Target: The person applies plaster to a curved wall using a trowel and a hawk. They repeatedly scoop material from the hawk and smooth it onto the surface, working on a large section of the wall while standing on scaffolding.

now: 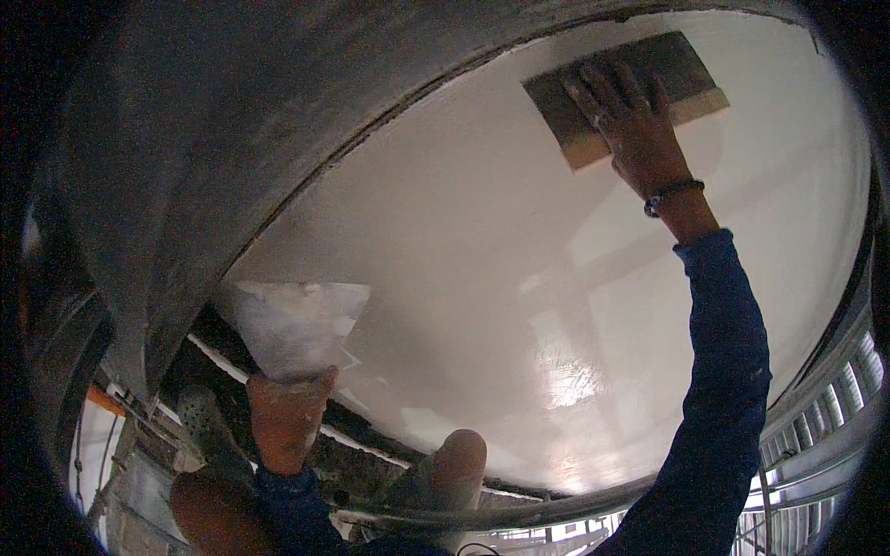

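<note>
My right hand [635, 134], at the upper right, grips a wide spreader with a dark rectangular blade [681, 65] and a tan strip along its lower edge. Its fingers stretch over the dark face, and the thumb is hidden. The blade lies against a large, smooth, off-white curved surface [445, 250]. At the lower left, my left hand [289, 422] is closed on the narrow end of a pale, trapezoid, flat-bladed scraper [298, 320]. Whitish smears show on that blade. The left fingers are mostly hidden behind it.
A dark grey curved wall [278, 102] meets the off-white surface along a rough seam at the upper left. My knee [459, 459] and a perforated shoe [197, 412] show low in view. A metal rail [528, 514] runs below; ribbed sheeting [848, 389] stands at the right.
</note>
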`<state>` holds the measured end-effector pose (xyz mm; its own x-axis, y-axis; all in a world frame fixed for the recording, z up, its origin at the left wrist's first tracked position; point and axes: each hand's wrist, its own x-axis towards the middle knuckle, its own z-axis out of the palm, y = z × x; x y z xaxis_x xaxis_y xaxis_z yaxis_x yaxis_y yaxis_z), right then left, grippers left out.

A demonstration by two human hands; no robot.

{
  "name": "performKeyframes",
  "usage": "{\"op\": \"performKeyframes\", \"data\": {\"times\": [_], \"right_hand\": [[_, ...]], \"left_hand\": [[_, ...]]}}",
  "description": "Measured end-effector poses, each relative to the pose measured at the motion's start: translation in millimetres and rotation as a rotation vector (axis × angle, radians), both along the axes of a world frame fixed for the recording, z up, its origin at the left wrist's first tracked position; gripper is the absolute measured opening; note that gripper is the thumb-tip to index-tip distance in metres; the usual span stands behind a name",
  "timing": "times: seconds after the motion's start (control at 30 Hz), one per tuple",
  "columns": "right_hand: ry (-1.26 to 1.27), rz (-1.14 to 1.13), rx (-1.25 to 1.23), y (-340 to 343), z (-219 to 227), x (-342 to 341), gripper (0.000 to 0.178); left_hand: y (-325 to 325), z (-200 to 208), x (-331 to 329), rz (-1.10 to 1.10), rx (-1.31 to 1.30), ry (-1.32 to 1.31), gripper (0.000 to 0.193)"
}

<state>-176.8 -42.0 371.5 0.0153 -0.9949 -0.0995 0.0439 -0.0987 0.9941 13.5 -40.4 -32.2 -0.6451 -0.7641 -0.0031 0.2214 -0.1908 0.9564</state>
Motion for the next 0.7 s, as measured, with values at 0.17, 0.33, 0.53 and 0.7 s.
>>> {"op": "performKeyframes", "data": {"times": [0.17, 0.33, 0.53, 0.7], "right_hand": [[0.047, -0.22, -0.025, 64.9, -22.7, 6.6, 0.076], [0.029, -0.387, -0.008, 117.9, -33.2, 13.5, 0.073], [-0.116, -0.243, 0.018, 100.8, -76.6, 38.9, 0.065], [-0.161, -0.028, 0.047, 16.1, -119.1, 33.4, 0.061]], "left_hand": [[-1.3, -9.3, 0.0, -0.077, 0.207, -0.086, 0.015], [5.3, -37.7, -4.3, -0.057, -0.06, -0.097, 0.016], [5.1, -28.7, 0.7, 0.006, -0.562, 0.07, 0.016], [-1.1, -0.2, 17.3, 0.012, -0.372, 0.162, 0.011]]}}
